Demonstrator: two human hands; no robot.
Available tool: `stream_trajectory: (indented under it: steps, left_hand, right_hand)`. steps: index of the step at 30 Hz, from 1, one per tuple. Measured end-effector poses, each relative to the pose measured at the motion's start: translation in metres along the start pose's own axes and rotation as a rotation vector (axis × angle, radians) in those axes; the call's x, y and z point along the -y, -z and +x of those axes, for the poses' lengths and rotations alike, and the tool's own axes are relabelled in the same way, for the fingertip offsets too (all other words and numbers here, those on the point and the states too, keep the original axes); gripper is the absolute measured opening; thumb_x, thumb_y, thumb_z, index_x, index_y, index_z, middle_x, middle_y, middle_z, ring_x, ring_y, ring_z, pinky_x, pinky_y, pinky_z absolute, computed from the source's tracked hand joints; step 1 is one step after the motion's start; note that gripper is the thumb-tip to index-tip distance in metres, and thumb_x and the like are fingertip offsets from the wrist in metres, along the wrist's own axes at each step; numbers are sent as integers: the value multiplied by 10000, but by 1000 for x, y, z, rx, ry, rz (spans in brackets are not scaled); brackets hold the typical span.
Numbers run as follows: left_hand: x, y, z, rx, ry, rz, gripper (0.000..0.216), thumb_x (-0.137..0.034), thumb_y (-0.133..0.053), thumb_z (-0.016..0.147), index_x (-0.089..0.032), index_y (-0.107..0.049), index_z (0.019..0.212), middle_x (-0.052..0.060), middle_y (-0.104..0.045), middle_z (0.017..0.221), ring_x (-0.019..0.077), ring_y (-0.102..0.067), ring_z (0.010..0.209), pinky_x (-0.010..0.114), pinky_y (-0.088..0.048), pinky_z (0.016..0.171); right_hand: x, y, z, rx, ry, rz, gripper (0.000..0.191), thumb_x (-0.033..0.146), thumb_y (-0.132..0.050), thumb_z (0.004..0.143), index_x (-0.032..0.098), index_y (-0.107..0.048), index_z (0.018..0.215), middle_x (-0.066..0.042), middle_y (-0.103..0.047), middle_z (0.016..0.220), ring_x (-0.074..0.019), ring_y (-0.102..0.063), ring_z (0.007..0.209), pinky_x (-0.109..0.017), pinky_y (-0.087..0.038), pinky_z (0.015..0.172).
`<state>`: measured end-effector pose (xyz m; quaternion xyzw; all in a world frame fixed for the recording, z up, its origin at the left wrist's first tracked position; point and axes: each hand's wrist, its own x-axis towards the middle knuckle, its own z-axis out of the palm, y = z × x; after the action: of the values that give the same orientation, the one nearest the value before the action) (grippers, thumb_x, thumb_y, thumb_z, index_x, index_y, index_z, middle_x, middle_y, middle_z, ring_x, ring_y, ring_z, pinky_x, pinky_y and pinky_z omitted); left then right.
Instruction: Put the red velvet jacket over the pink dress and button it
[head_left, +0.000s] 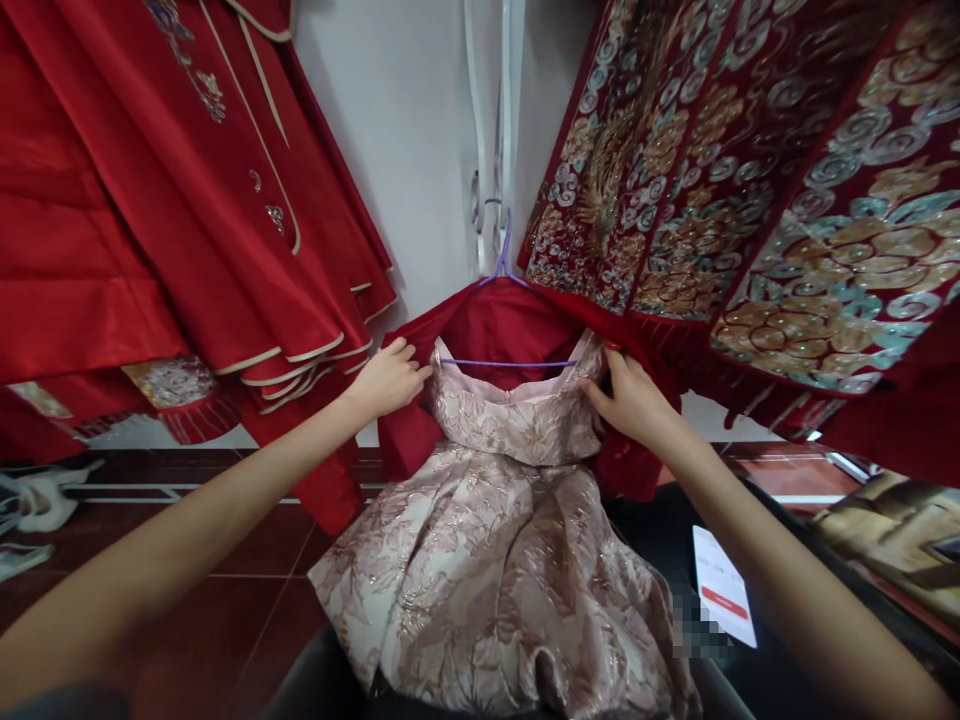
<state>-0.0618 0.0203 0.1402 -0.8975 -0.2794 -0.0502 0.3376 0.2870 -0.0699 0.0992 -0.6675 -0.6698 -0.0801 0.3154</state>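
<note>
Two white shoes (45, 505) sit far left of the pale pink brocade dress, down on the dark red tiled floor (247, 610); nearer the dress, on that same left flank, hang the plain red garments (225, 200), cream piping along their hems, a sequinned, fringed panel (180, 385) showing beneath them; and now to my left hand (390, 378), up at the dress's left shoulder, fingers curled shut on the edge of the red jacket (495, 315), tips right beside the strap; dead centre, the dress (517, 560) itself, straps up, bodice facing me, skirt spilling toward me in wide folds, gold thread glinting; the jacket lies open behind its neckline and out past both shoulders, and the purple hanger (502, 262) runs its lower bar straight across between the straps; just beyond the dress, white upright posts (487, 120) against a pale wall (397, 110); over to my right hand (626, 395), at the dress's right shoulder, thumb in front by the strap, fingers closed on the jacket's edge; right of the skirt, a phone (724, 590) lies on a dark surface, screen lit, red button showing; above, right of the dress, hang heavily sequinned red garments (720, 180); farthest right, something with a brownish printed pattern (892, 540), too blurred for me to name.
</note>
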Motion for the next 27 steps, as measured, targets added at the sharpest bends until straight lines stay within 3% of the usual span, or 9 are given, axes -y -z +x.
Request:
stream_trajectory:
  steps: [5, 10, 16, 21, 27]
  left_hand:
    - [-3, -3, 0, 16, -3, 3, 304, -239, -410, 923, -184, -708, 941, 128, -680, 779, 253, -555, 832, 426, -373, 888]
    - [-7, 2, -3, -14, 82, -2, 319, -282, -429, 925, -155, -721, 921, 174, -621, 1078, 283, -519, 1038, 448, -352, 979]
    - [26, 12, -10, -100, 316, -30, 310, -296, -434, 922, -180, -719, 962, 147, -556, 1219, 305, -476, 1132, 568, -208, 1103]
    - [48, 13, -9, -182, 440, -66, 280, -308, -489, 879, -207, -707, 1021, 132, -536, 1259, 330, -436, 1205, 639, -119, 1110]
    - [53, -7, -11, -72, 440, 6, 317, -322, -452, 876, -179, -722, 957, 159, -555, 1227, 333, -475, 1165, 608, -185, 1084]
  right_hand:
    - [0, -4, 5, -70, -31, 17, 629, 368, -493, 857, 23, -411, 1377, -295, -493, 1313, -422, -477, 1257, -547, -435, 990]
    - [-1, -7, 8, -97, -66, 4, 689, 399, -529, 839, 18, -377, 1393, -295, -502, 1280, -437, -487, 1225, -579, -406, 993]
    - [-7, 15, 28, -70, -105, -14, 696, 420, -582, 819, 21, -411, 1363, -297, -506, 1261, -441, -487, 1219, -561, -405, 1000]
    - [-11, 29, 49, -57, -129, -71, 692, 402, -642, 781, 30, -472, 1340, -280, -521, 1246, -426, -512, 1202, -523, -410, 1010]
    - [-20, 35, 69, 243, -139, -79, 521, 460, -682, 754, 112, -626, 1138, -189, -668, 1091, -332, -645, 1029, -415, -503, 887]
